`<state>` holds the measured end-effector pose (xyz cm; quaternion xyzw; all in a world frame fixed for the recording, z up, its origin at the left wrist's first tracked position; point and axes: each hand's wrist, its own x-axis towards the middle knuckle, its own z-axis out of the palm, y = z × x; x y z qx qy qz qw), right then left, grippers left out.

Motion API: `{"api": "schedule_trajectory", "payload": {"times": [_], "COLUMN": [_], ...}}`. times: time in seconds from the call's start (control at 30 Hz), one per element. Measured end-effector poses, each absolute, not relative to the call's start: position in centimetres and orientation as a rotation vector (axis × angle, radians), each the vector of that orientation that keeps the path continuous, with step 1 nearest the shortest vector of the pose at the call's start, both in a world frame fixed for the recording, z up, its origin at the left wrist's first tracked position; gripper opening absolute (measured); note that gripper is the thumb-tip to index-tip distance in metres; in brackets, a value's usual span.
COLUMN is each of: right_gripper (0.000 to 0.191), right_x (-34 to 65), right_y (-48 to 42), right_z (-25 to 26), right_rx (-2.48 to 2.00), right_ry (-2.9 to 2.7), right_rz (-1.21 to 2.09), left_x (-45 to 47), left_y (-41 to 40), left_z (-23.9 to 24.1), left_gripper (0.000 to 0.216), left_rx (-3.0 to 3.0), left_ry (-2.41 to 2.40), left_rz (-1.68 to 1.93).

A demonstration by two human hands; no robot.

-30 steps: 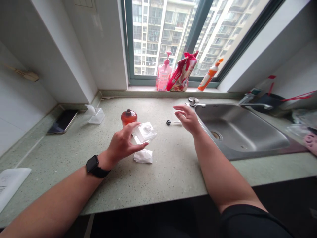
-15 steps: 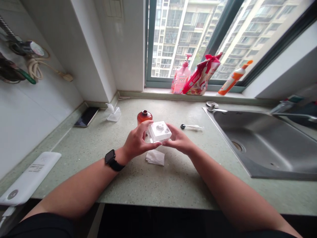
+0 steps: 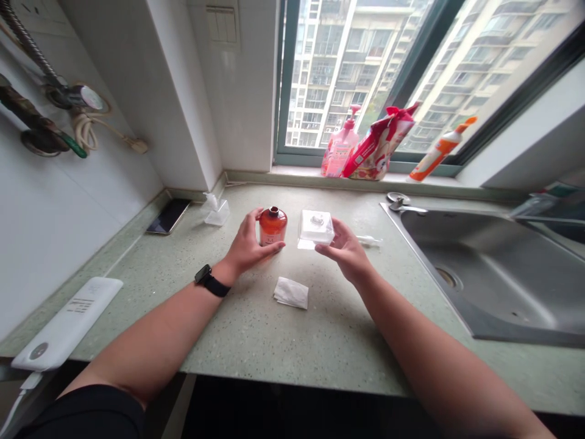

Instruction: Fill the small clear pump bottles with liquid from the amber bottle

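Note:
My left hand (image 3: 249,244) is curled around an amber bottle (image 3: 273,227) with a pale label and an open, capless neck. Its thumb lies across the bottle's lower front, and the fingers are partly hidden behind it. In my right hand (image 3: 345,250) is a clear square container (image 3: 316,227) with a round raised part on top, gripped by its right side. A folded white tissue (image 3: 291,292) lies on the counter in front of both hands. Behind my right hand, a pump dispenser with a clear tube (image 3: 369,241) shows only in part.
A small clear bottle with a white nozzle (image 3: 214,210) and a phone (image 3: 169,216) lie at the back left. The white power bank (image 3: 68,323) is at the left edge. A steel sink (image 3: 457,317) borders the right. Pink pump bottle (image 3: 340,149), red bag and orange-white bottle line the sill.
My left hand has let go of the clear container and closed around the amber bottle. My right hand has carried the container to the right, uncovering the bottle. The view has shifted slightly.

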<state>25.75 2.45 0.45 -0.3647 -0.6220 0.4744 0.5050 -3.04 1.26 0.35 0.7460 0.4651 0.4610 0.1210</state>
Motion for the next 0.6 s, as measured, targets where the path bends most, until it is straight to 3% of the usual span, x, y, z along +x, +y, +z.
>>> {"api": "schedule_trajectory", "payload": {"times": [0.23, 0.6], "right_gripper": [0.084, 0.084], "right_x": [26.5, 27.8], "right_y": [3.4, 4.1], "right_z": [-0.1, -0.4], "right_rx": [-0.952, -1.049], "right_ry": [-1.514, -1.566], "right_rz": [1.011, 0.766], "left_x": [-3.2, -2.8], "left_y": [2.2, 1.4], "left_z": [-1.2, 0.1], "left_gripper": [0.086, 0.074], "left_rx": [1.977, 2.349], "left_ry": [1.311, 1.38], "left_rz": [1.222, 1.334]}}
